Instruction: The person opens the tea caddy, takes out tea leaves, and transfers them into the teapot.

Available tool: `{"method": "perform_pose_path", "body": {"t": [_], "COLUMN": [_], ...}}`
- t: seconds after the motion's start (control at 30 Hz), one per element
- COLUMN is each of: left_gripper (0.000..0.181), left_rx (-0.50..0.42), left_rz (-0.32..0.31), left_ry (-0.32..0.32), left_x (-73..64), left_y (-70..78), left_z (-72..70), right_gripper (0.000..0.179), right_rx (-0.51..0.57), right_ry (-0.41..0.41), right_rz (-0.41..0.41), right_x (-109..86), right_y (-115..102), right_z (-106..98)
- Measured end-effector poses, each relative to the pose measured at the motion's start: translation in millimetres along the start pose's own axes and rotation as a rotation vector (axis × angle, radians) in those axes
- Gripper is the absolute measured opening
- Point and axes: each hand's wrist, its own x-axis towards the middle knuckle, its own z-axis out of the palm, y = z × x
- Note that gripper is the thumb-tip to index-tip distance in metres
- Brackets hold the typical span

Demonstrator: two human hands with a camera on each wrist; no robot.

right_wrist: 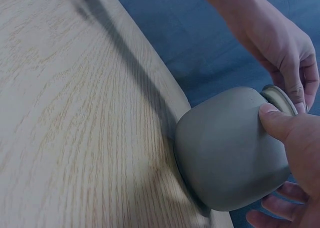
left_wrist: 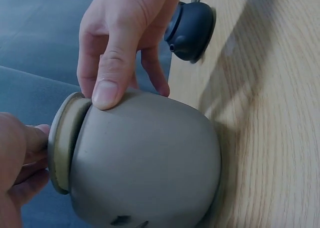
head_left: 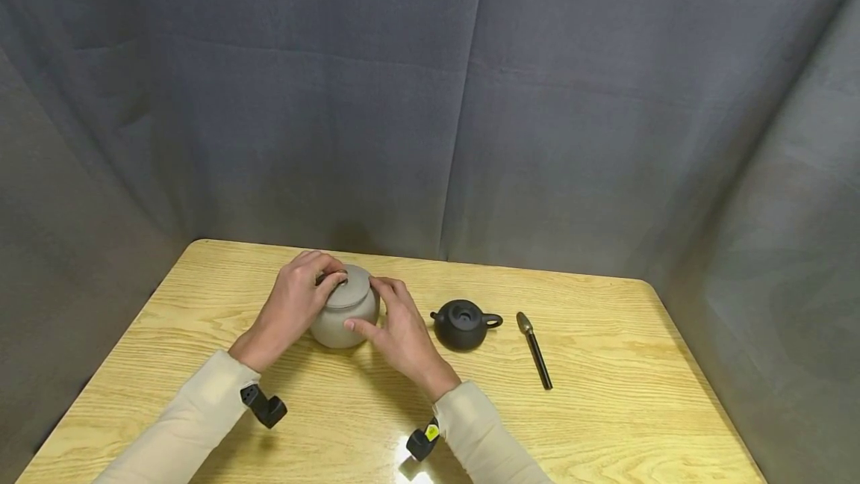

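A grey-beige lidded jar (head_left: 343, 329) stands on the wooden table, left of centre. My left hand (head_left: 293, 301) pinches the knob of its lid (head_left: 354, 292) from the left. In the left wrist view the lid (left_wrist: 65, 143) sits raised and slightly tilted at the mouth, its pale inner rim showing. My right hand (head_left: 405, 336) grips the jar's body from the right, thumb on the near side close below the lid. Dark marks show on the jar's wall (left_wrist: 145, 153) in that view. The inside of the jar is hidden.
To the right of the jar is a small black teapot (head_left: 460, 329), its handle pointing right. Beyond it lies a slim tool (head_left: 537, 357) with a black handle and a greyish pointed head. Grey curtains (head_left: 322, 110) hang behind the table (head_left: 605, 409) and at both sides.
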Motion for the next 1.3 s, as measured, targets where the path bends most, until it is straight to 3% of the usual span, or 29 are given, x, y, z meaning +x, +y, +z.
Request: {"method": "perform_pose_path", "body": {"t": [0.63,1.13,1.3], "left_gripper": [0.005,0.005,0.008], "left_rx": [0.025,0.045,0.055], "left_rz": [0.055,0.176,0.219], "left_ry": [0.04,0.147,0.15], "left_x": [-4.3,-9.0,-10.9], "left_y": [-4.8,-9.9,-10.2], "left_z": [4.8,9.7,10.8], "right_gripper": [0.081,0.079,0.079], "right_rx": [-0.014,0.027,0.031], "right_ry": [0.003,0.014,0.011], "right_rz": [0.0,-0.012,-0.005], "right_x": [-0.2,0.2,-0.2], "right_y": [-1,-1,-2], "right_z": [1,-1,-1]}}
